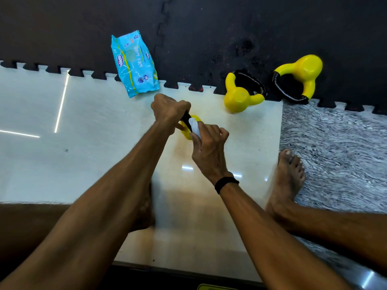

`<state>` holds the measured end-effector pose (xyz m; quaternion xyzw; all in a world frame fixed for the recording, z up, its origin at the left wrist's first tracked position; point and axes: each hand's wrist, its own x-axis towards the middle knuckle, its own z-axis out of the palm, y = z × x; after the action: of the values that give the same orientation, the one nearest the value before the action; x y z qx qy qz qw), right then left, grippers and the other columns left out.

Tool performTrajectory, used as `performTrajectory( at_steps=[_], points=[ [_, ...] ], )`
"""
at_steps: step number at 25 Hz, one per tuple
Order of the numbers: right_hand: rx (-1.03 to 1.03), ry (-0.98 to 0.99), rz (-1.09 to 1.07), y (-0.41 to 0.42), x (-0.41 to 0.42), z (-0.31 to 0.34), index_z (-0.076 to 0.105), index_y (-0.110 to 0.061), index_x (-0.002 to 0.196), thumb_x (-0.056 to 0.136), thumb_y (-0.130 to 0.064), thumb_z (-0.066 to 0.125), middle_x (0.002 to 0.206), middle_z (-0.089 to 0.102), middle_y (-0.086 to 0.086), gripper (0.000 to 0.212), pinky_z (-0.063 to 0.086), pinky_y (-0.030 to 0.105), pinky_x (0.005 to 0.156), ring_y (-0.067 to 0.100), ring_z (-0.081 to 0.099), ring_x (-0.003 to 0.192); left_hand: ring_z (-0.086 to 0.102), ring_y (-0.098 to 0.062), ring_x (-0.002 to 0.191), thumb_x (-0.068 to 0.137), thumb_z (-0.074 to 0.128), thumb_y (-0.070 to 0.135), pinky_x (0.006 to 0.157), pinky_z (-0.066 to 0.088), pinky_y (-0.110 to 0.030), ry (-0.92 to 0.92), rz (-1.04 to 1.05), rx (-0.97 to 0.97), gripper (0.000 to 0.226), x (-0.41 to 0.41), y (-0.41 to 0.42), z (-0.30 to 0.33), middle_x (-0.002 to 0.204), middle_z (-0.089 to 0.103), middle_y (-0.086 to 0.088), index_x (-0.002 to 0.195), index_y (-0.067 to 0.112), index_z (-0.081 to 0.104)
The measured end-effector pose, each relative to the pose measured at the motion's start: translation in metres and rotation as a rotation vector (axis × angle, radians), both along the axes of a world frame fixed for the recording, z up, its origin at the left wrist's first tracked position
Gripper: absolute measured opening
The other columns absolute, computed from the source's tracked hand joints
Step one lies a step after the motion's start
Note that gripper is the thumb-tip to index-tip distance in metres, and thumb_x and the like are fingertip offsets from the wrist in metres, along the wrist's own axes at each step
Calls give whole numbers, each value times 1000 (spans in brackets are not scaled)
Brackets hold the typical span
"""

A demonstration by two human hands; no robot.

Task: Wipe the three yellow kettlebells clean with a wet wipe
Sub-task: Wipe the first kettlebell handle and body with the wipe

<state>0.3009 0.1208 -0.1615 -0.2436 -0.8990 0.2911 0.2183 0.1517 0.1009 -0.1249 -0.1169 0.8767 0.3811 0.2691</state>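
Observation:
A yellow kettlebell (187,133) sits on the pale floor tile, mostly hidden under my hands. My left hand (169,109) grips its black handle from above. My right hand (207,143) pinches a white wet wipe (194,127) and presses it against the handle and body. Two more yellow kettlebells with black handles lie on their sides at the right: one (238,97) at the edge of the tile, the other (305,72) on the black mat.
A blue wet wipe pack (135,63) lies across the mat edge at the back left. Black interlocking foam mat (209,28) covers the far floor. My bare right foot (287,176) stands beside a grey patterned rug (339,147).

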Motion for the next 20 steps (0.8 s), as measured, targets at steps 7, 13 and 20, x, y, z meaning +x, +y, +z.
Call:
performTrajectory(
  at_steps=[7,13,20],
  points=[
    [167,-145,-1,8,18,-20,62,-11,107,84,-13,59,93,61,3,23,27,41,84,26,54,98,64,-38,56,60,57,-20,69,59,-55,-242,239,506,38,20,-3,-5,70,62,-23,90,4,61],
    [222,-194,75,10,28,-32,61,-13,107,82,-16,66,96,64,0,27,27,40,84,24,51,99,63,-32,54,73,59,-10,68,60,-49,-245,137,408,23,20,-7,-15,80,66,-28,92,2,62],
    [196,-296,154,5,35,-51,69,-27,91,75,-19,69,84,67,-11,18,23,38,88,16,56,99,57,-19,64,70,75,24,62,47,-29,-114,-165,169,21,17,-40,-54,77,67,-17,78,5,74]
  ],
)
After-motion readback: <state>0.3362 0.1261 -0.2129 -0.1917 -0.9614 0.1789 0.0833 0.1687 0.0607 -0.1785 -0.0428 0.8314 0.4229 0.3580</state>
